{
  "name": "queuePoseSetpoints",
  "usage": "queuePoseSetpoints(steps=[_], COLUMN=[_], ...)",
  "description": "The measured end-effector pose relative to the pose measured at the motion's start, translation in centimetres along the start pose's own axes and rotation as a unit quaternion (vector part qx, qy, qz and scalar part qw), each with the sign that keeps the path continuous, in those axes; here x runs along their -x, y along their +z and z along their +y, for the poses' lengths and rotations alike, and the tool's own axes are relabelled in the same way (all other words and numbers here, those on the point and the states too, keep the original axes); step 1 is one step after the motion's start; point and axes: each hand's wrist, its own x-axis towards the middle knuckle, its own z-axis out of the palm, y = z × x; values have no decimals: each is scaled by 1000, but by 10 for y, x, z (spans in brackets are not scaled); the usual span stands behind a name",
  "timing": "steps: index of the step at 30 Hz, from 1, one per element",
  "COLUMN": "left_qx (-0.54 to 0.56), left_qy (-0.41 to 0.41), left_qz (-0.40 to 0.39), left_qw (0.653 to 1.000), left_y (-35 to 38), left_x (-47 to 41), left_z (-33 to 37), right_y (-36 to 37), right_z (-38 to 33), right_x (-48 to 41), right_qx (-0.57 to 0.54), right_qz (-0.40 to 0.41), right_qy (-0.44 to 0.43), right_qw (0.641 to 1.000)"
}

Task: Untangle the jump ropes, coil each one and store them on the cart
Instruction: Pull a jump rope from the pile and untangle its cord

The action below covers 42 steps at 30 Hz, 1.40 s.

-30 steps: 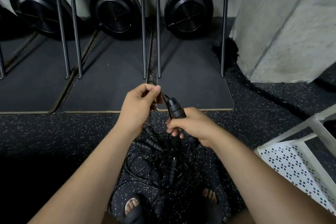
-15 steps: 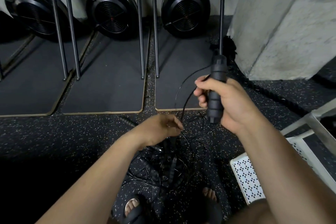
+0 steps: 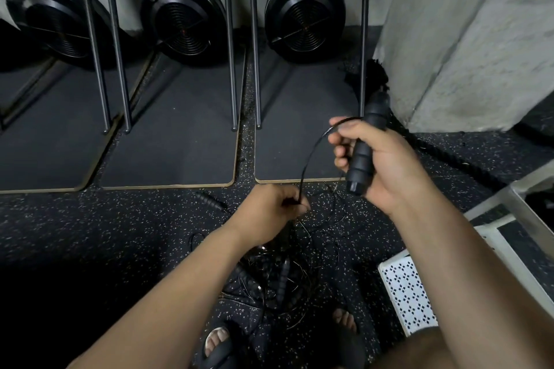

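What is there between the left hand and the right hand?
In the head view, one thin black cord arcs from the handle in the right hand down to the left hand, which pinches it.

Handle's [image 3: 362,156] matt ribbed foam, cable [image 3: 304,171] glossy plastic, floor [image 3: 105,228] rough speckled rubber & cart [image 3: 403,293] perf. metal

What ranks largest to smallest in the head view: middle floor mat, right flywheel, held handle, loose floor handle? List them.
Middle floor mat
right flywheel
then held handle over loose floor handle, unsure: it is nearer the camera.
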Motion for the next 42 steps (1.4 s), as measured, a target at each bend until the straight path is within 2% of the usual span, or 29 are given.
queuePoseSetpoints(steps=[3,5,6,9,15,18,21,24,27,30,33,36,42], left_qx=[46,126,172,267,385,401,383,317,280,214,133,117,1], left_qy=[5,13,20,31,30,13,-15,-52,-106,-136,-135,-119,-84], left_qz=[72,107,118,140,144,168,193,191,146,52,-53,-103,-100], left_qw=[996,986,978,953,911,900,903,927,943,966,981,981,991], left_y=[-13,-22,-25,-31,-44,-45,-47,-46,-41,-32,-24,-18,-12], left_x=[-2,-3,-2,1,2,-1,-2,-2,-2,-1,4,5,6], left_z=[7,14,17,23,19,14,10,7,6,0,0,5,-1], right_y=[-6,-9,-10,-6,9,13,12,10,9,14,15,11,0], right_z=[25,42,48,60,80,86,85,80,68,45,20,7,2], right_x=[-8,-8,-8,-9,-15,-13,-14,-14,-11,-4,3,6,-1], right_qx=[192,314,341,320,324,329,333,346,320,213,97,32,-33], right_qz=[27,-22,-63,-151,-170,-141,-133,-120,-95,-93,-101,-94,-42], right_qy=[56,111,143,211,195,174,171,162,126,70,33,18,26], right_qw=[979,943,927,911,910,917,918,916,934,970,990,995,998])
